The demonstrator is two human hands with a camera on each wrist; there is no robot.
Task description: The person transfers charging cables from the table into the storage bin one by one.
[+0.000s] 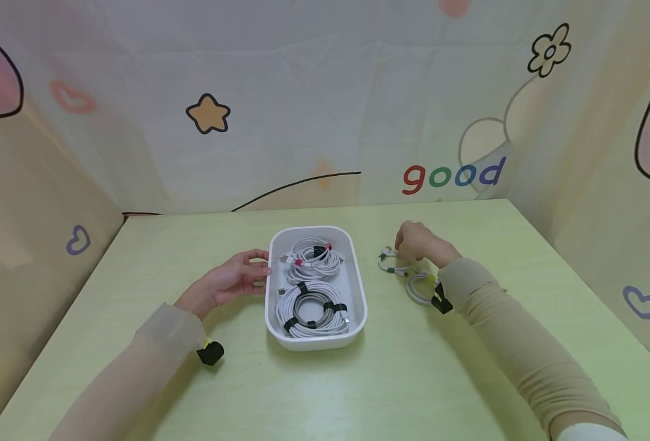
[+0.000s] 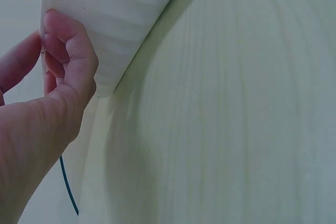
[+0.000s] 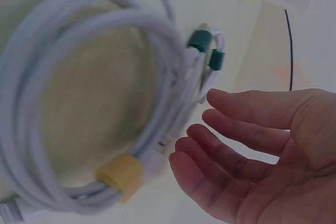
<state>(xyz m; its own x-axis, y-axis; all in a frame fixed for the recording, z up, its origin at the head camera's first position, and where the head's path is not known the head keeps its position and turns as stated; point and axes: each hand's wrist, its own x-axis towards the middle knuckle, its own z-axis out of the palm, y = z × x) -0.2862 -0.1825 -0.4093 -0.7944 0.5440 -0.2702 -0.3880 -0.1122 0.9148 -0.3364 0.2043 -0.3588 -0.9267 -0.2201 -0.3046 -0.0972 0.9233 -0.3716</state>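
Note:
My left hand [image 1: 233,278] grips the left rim of a white plastic tray [image 1: 360,306], thumb and fingers at its edge. In the left wrist view its curled fingers lie against the tray's outer wall [image 2: 121,14]. Coiled white and grey cables [image 1: 313,309] with black ties lie in the tray's near half, and another white coil [image 1: 313,269] with red and black bands in the far half. My right hand [image 1: 418,242] hangs over cables on the table, its fingers loosely bent and holding nothing. A white coil with a yellow tie [image 3: 119,174] and a thin loop with green bands [image 3: 199,40] lie beside it.
The light green table [image 1: 192,392] carries the tray near its middle. Printed cloth [image 1: 302,122] hangs behind the table and along both sides. A black wrist device [image 1: 211,353] sits at the left cuff, another [image 1: 442,300] at the right cuff.

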